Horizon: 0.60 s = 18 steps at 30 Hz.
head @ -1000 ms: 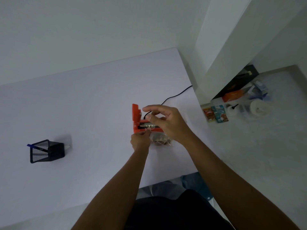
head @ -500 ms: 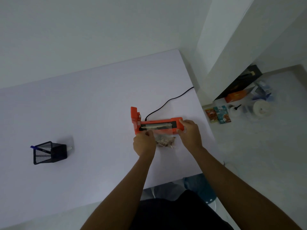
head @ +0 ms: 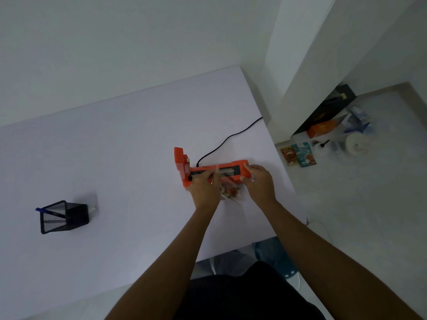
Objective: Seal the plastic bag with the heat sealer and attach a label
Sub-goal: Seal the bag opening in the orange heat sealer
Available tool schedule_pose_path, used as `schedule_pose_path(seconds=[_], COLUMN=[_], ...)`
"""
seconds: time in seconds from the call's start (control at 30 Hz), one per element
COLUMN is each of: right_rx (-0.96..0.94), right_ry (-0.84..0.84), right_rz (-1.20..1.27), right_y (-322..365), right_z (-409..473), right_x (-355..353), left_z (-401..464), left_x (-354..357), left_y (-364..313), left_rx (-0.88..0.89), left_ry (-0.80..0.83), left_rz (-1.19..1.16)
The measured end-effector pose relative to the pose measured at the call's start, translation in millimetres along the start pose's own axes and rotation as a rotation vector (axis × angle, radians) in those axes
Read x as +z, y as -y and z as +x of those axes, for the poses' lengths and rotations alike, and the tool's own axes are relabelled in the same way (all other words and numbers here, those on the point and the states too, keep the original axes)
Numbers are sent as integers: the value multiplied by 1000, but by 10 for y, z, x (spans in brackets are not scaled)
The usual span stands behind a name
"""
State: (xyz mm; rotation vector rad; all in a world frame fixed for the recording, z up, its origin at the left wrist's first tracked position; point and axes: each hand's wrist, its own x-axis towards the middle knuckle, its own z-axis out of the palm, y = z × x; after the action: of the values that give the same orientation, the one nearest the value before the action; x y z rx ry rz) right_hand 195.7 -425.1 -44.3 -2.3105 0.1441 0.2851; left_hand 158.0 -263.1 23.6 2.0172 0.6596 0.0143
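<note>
An orange heat sealer (head: 240,167) lies on the white table (head: 115,158), its hinged arm (head: 180,161) raised at the left end. A clear plastic bag (head: 230,192) with brown contents lies just in front of it, its top edge over the sealing strip. My left hand (head: 204,189) pinches the bag's left top corner at the sealer. My right hand (head: 260,181) pinches the bag's right top corner by the sealer's right end. No label is in view.
A black cord (head: 226,140) runs from the sealer off the table's right edge. A black mesh pen holder (head: 62,217) with a blue pen stands at the left. Packets (head: 298,154), a box and a roll lie on the floor to the right.
My right hand came off the sealer's top and took the bag's right corner. Both hands have since drawn the bag's top edge up over the sealing strip.
</note>
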Motion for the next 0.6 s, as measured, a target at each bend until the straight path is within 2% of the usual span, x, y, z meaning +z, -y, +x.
schedule_pose_path(seconds=[0.23, 0.4, 0.47, 0.6], right_rx=[-19, -107, -174, -114], right_ry=[-41, -176, -88, 346], right_rz=[66, 113, 147, 154], right_y=[-13, 20, 129, 429], right_z=[-28, -226, -418, -769], right_x=[3, 12, 14, 173], left_z=[-79, -185, -269, -405], left_x=[-332, -695, -860, -1206], left_y=[-65, 35, 63, 238], left_rx=[58, 86, 84, 86], left_ry=[223, 273, 251, 215], left_rz=[-313, -354, -334, -300])
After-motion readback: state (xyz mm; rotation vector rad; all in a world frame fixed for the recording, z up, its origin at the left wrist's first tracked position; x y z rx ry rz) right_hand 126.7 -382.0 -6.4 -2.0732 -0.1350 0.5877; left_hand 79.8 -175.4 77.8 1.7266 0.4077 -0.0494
